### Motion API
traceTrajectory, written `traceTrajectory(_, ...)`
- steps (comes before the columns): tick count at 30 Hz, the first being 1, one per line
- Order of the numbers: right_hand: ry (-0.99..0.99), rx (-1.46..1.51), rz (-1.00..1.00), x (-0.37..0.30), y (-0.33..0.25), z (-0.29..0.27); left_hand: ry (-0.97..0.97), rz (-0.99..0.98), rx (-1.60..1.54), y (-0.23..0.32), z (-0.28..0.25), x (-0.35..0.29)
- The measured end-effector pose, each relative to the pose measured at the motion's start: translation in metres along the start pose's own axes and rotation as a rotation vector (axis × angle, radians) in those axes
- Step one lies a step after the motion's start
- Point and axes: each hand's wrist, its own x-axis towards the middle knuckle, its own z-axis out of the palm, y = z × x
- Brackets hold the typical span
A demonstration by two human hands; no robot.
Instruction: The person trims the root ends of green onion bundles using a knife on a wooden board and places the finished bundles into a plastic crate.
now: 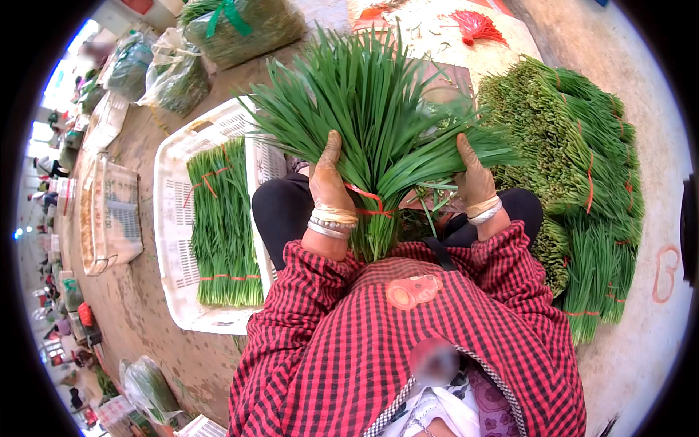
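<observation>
A bunch of garlic chives stands upright in front of me, its long green leaves fanned out above a red tie and its pale stem ends pointing toward my body. My left hand, in a soiled glove, grips the bunch's left side with the thumb up; its fingers are behind the leaves. On the other side, my right hand, gloved too, holds a sheaf of leaves spreading to the right, its fingers mostly hidden. Bracelets circle the left wrist, and a pale band is on the right.
To my left, a white plastic crate holds tied chive bunches. More tied bunches are piled high at my right. Red ties lie on a board ahead. Bagged greens and another crate stand farther left.
</observation>
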Motion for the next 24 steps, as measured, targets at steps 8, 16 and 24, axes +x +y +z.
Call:
traceTrajectory(8,-0.358,0.148,0.162,-0.024,-0.039,0.01,-0.026,0.09,0.159,0.003,0.006,-0.007)
traceTrajectory(16,-0.152,-1.022,-0.995,-0.008,-0.108,0.041,-0.186,-0.002,0.1,0.006,0.02,-0.024)
traceTrajectory(24,-0.193,-0.938,-0.881,-0.024,-0.096,0.036,-0.207,-0.165,-0.023,-0.001,-0.009,-0.003)
